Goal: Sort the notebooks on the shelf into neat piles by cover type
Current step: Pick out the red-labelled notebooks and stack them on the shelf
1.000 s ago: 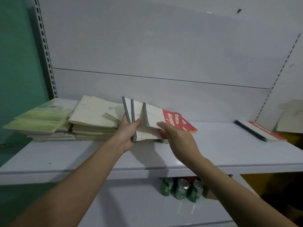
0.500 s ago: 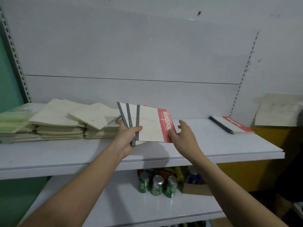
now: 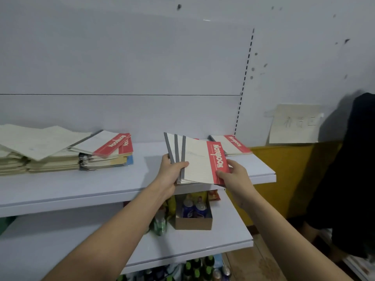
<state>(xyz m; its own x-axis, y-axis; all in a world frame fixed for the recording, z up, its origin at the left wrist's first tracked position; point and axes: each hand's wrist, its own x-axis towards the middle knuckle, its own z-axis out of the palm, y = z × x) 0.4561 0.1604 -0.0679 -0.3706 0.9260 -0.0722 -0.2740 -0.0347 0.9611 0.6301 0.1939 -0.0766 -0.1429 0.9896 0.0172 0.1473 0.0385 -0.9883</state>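
Three fanned notebooks (image 3: pixel 197 159) with white covers, grey spines and a red "Notebook" band are held above the white shelf (image 3: pixel 85 185). My left hand (image 3: pixel 172 171) grips them at the spine edge. My right hand (image 3: pixel 233 175) pinches their red lower right corner. Behind them, at the shelf's right end, lies a notebook of the same cover (image 3: pixel 231 145). To the left, two more red-banded notebooks (image 3: pixel 110 145) top a mixed pile, beside stacks of pale cream notebooks (image 3: pixel 38 147).
The shelf's right end (image 3: pixel 272 175) is just right of my hands. A yellow cabinet (image 3: pixel 288 175) and a dark garment (image 3: pixel 353 171) stand further right. On the lower shelf sit a cardboard box of bottles (image 3: pixel 193 218) and a green can (image 3: pixel 160 224).
The fanned notebooks have moved right along the shelf, away from the mixed pile. My right hand, open beside them earlier, now pinches their red corner.
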